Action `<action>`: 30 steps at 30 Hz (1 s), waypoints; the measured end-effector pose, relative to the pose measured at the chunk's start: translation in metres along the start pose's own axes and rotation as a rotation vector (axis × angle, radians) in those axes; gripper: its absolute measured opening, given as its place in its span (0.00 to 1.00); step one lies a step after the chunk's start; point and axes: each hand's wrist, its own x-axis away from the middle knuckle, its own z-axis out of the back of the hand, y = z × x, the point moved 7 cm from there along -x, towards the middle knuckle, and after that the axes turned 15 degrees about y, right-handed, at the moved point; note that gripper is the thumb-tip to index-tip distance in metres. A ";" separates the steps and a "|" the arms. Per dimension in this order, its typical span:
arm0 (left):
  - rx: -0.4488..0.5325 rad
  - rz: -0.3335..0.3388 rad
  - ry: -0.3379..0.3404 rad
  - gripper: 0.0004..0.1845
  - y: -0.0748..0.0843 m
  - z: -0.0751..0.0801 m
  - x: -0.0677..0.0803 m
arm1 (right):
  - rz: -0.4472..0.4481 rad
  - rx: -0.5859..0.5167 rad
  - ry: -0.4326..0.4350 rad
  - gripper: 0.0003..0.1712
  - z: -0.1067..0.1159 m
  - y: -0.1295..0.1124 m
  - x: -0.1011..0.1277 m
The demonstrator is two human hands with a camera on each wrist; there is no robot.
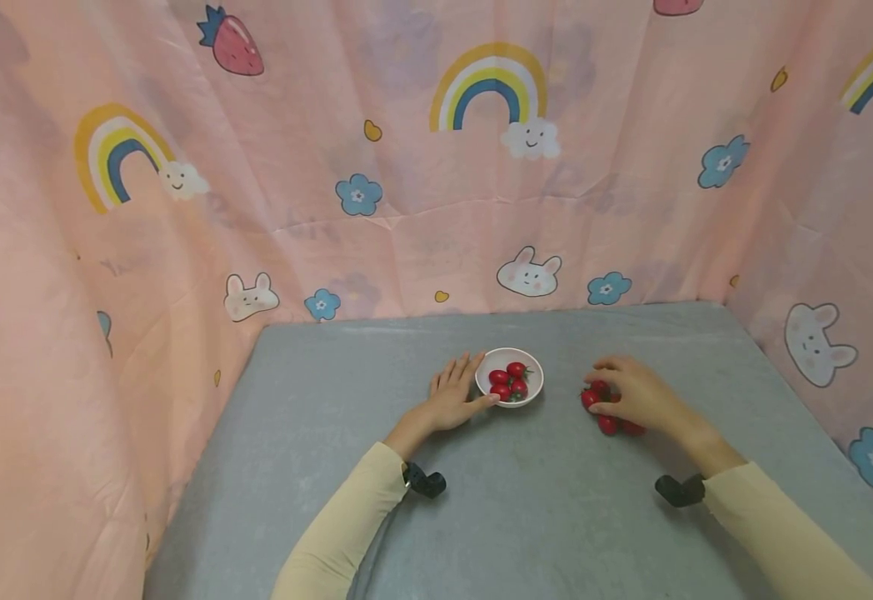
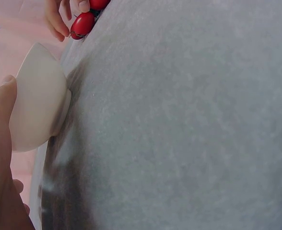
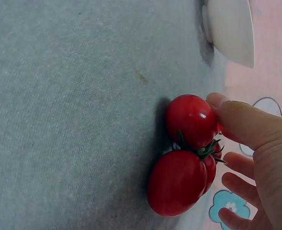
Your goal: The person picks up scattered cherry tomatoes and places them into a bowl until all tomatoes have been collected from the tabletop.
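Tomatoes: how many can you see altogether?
About 7. Four lie in the white bowl beside the left hand: tomatoes. At least three more sit on the table under the right hand, which may hide others.

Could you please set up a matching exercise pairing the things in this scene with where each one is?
Things:
1. white bowl
2. left hand
3. right hand
4. loose cherry tomatoes

Places or states:
a. lying on the grey table, right of the bowl
b. holding a few cherry tomatoes
c. resting against the bowl's left side
d. fingers curled over the loose tomatoes

Pairs: 1-b, 2-c, 3-d, 4-a
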 end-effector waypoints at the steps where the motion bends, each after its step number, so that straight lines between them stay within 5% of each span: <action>1: -0.002 -0.003 0.000 0.46 0.000 0.000 0.000 | -0.002 0.000 0.000 0.27 0.000 0.001 0.000; 30: -0.019 -0.008 0.007 0.45 0.001 0.001 0.001 | -0.035 0.050 -0.050 0.24 -0.010 -0.001 -0.003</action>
